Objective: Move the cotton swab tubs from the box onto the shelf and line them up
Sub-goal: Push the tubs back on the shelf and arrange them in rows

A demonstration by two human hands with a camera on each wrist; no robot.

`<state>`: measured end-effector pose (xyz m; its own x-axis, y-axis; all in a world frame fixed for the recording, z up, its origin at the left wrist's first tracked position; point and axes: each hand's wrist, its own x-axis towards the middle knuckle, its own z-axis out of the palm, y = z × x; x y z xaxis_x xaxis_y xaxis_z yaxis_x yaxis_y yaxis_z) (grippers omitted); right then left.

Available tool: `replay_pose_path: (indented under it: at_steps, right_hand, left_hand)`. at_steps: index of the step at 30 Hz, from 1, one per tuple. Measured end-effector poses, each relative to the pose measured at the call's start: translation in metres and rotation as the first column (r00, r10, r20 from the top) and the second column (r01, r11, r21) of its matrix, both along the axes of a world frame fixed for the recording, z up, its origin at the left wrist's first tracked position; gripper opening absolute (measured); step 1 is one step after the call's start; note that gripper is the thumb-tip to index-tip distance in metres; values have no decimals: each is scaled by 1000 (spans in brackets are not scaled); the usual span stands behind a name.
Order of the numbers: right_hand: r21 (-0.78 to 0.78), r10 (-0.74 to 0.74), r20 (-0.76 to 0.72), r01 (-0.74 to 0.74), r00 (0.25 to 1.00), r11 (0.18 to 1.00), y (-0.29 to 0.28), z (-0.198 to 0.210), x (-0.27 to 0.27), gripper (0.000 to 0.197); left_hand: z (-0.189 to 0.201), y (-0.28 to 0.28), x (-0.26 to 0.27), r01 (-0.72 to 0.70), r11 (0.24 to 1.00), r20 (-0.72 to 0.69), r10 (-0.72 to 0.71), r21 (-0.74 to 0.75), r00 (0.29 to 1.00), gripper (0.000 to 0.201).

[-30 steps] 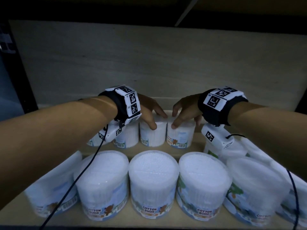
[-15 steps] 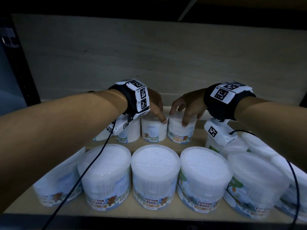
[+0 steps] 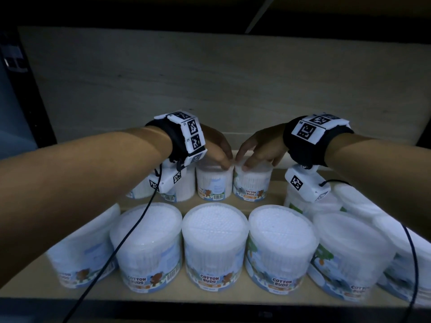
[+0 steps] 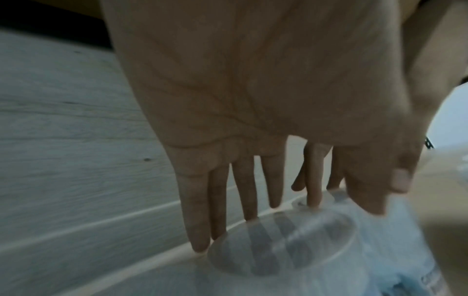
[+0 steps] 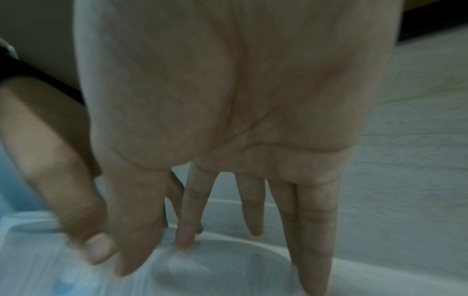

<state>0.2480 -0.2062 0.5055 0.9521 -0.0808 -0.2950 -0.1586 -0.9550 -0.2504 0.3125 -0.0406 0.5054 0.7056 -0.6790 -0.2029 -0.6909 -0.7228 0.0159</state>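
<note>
Two small cotton swab tubs stand side by side in the back row of the shelf (image 3: 278,174). My left hand (image 3: 219,157) holds the left tub (image 3: 213,185) from above. In the left wrist view the left hand (image 4: 291,210) has its fingers (image 4: 200,230) down past the far rim of that tub (image 4: 283,246) and its thumb on the near side. My right hand (image 3: 256,157) holds the right tub (image 3: 253,186) the same way. The right tub's "COTTON BUDS" label faces front. In the right wrist view the right hand (image 5: 222,260) spans that tub's lid (image 5: 240,280).
Several larger tubs (image 3: 214,243) form a front row along the shelf edge. More small tubs (image 3: 182,190) stand at back left, partly hidden by my wrist camera. Other tubs (image 3: 303,203) crowd the right side. The pale back panel (image 3: 210,89) is close behind.
Both hands have drawn closer together on the two back tubs. The right tub has turned, so its label now faces front.
</note>
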Motion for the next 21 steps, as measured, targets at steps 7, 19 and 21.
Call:
replay_pose_path:
  at_steps: [7,19,21]
  right_hand:
    - [-52,-9,31,11,999,999,7,-4,0,44]
    - [-38,-9,47,11,999,999,5,-4,-1,39]
    - [-33,-11,45,12,999,999,5,-4,-2,38]
  left_hand:
    - [0,4,5,35,996,-5,-34,81,999,69]
    - [-9,-1,9,-25,998,103,18,59,994,72]
    - [-11,-2,10,-36,999,120,30,41,992,70]
